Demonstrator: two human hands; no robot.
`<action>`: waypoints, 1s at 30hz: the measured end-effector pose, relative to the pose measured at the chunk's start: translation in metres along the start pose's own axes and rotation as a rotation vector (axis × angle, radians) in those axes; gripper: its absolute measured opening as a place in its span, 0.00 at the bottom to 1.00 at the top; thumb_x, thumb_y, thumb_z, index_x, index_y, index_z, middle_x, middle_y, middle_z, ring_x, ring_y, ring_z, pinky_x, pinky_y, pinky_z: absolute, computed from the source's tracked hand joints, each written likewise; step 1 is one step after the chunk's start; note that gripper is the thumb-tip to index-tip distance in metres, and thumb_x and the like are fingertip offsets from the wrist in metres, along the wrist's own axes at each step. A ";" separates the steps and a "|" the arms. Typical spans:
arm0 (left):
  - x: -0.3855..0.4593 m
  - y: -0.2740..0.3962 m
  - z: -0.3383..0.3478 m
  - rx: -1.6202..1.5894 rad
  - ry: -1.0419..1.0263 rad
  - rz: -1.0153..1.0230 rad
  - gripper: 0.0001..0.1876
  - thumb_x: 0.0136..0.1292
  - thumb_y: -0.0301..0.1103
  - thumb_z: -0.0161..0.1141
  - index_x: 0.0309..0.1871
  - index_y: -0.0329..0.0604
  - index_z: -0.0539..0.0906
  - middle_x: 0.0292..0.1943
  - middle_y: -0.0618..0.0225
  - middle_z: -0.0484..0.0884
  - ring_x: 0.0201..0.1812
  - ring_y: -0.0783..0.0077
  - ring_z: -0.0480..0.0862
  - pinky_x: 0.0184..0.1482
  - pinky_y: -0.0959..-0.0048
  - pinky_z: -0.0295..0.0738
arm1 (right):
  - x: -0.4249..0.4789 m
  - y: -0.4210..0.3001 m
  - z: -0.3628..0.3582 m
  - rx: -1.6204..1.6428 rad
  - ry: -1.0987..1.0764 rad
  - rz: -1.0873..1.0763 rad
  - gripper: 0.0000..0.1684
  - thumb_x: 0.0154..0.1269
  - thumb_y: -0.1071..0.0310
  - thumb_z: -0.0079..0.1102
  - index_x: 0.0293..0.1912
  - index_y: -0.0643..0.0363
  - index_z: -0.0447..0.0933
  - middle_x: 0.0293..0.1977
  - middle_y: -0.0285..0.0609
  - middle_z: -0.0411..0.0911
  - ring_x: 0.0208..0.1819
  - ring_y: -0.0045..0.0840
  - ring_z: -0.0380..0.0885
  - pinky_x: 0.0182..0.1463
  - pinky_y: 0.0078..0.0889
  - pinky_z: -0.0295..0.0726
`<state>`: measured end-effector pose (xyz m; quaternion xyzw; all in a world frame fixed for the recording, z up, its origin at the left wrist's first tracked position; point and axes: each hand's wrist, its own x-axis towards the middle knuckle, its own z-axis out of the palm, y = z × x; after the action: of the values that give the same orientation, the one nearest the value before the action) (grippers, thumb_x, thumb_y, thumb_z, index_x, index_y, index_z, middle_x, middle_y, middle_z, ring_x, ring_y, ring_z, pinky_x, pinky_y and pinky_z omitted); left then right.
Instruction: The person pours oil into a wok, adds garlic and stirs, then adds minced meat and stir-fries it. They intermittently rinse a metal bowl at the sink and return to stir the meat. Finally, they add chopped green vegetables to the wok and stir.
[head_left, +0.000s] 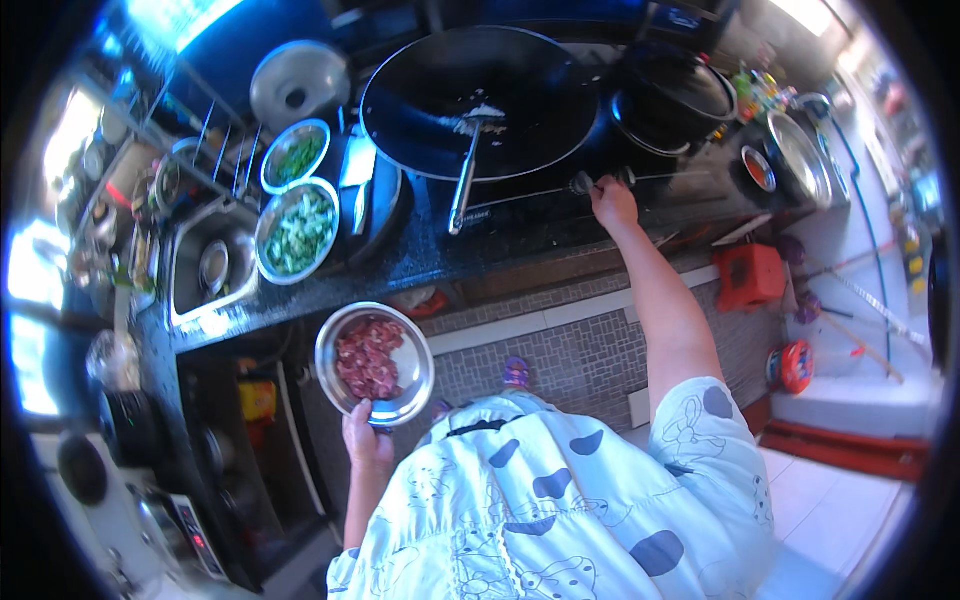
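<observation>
My left hand (369, 439) holds a stainless steel bowl (415, 367) by its rim, low in front of the counter. Cut raw meat (369, 358) lies in it. My right hand (615, 204) reaches to the front of the gas stove, its fingers at a stove knob (580, 183). Behind that hand sits a large black wok (540, 97). A metal wok spatula (466, 176) leans over the wok's front rim, with a white substance (486, 112) on and around its head.
Left of the wok, a cleaver (358, 165) lies on a round board (386, 199). Two bowls hold chopped greens (296, 157) and cut green vegetables (300, 231). A sink (184, 281) adjoins them. Rightward stand a lidded black pot (675, 97), a small bowl (757, 169) and a red stool (750, 276).
</observation>
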<state>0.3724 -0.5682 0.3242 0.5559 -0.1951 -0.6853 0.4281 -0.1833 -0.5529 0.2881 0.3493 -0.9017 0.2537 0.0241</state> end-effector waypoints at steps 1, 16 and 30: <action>-0.008 -0.001 0.000 -0.015 0.025 0.013 0.19 0.61 0.22 0.51 0.57 0.36 0.71 0.48 0.61 0.79 0.47 0.64 0.81 0.50 0.65 0.78 | 0.013 -0.002 0.003 -0.052 -0.049 0.013 0.15 0.62 0.57 0.56 0.44 0.56 0.74 0.40 0.55 0.79 0.43 0.53 0.78 0.48 0.51 0.77; 0.007 -0.059 -0.029 -0.166 0.342 0.047 0.21 0.67 0.25 0.51 0.63 0.36 0.69 0.57 0.58 0.77 0.57 0.64 0.77 0.61 0.64 0.69 | 0.106 0.038 0.063 0.014 -0.381 0.210 0.15 0.62 0.62 0.51 0.48 0.52 0.71 0.28 0.43 0.78 0.21 0.26 0.78 0.21 0.27 0.72; 0.018 -0.075 -0.050 -0.150 0.355 0.024 0.17 0.67 0.32 0.55 0.56 0.36 0.73 0.49 0.60 0.81 0.50 0.68 0.81 0.57 0.68 0.72 | 0.113 0.044 0.069 0.321 -0.355 0.566 0.12 0.57 0.71 0.61 0.42 0.54 0.73 0.23 0.38 0.76 0.16 0.21 0.73 0.14 0.20 0.64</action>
<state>0.3912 -0.5300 0.2426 0.6324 -0.0716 -0.5840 0.5039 -0.2879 -0.6279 0.2332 0.1242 -0.9014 0.3242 -0.2589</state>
